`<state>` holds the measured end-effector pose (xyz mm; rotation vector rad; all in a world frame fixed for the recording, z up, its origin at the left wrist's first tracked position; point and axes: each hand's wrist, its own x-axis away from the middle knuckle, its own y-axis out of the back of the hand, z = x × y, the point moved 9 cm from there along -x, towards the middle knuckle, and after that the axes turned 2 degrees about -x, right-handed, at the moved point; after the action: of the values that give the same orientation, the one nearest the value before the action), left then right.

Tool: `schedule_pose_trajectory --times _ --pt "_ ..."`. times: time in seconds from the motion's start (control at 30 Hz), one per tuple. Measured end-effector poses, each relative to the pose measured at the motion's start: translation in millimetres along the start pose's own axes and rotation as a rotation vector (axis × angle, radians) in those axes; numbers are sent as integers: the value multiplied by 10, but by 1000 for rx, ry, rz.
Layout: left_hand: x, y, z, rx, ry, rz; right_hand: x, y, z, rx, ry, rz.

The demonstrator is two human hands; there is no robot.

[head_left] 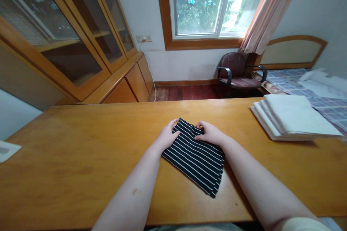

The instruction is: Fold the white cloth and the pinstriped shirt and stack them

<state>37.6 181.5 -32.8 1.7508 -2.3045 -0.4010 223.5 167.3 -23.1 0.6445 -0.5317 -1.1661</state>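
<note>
A piece of black cloth with thin white stripes (193,155), folded in layers, lies at a slant on the wooden table. Its near right edge shows several stacked, slightly uneven layers. My left hand (167,136) is closed on the far left edge of the cloth, thumb on top and fingers along the far side. At the far right edge, my right hand (210,133) pinches the cloth between thumb and curled fingers, and the fabric puckers a little there. Some fingertips are hidden behind the fabric.
A stack of folded white sheets (292,117) sits on the right of the wooden table (81,158). At the left edge lies a white flat object (8,151). Beyond stand a glass-door cabinet (89,36), an armchair (234,70) and a bed (292,79).
</note>
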Motion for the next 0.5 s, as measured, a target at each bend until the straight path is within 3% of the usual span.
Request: schedule_pose_trajectory --times 0.2,0.4,0.5 --pt "51 -73 -163 286 -89 172 -7 -113 -65 -267 -5 109" --pt "93 -59 -228 428 -103 220 124 -195 72 -426 -37 360" --pt "79 -54 -212 467 -96 205 171 -167 83 -463 -64 383"
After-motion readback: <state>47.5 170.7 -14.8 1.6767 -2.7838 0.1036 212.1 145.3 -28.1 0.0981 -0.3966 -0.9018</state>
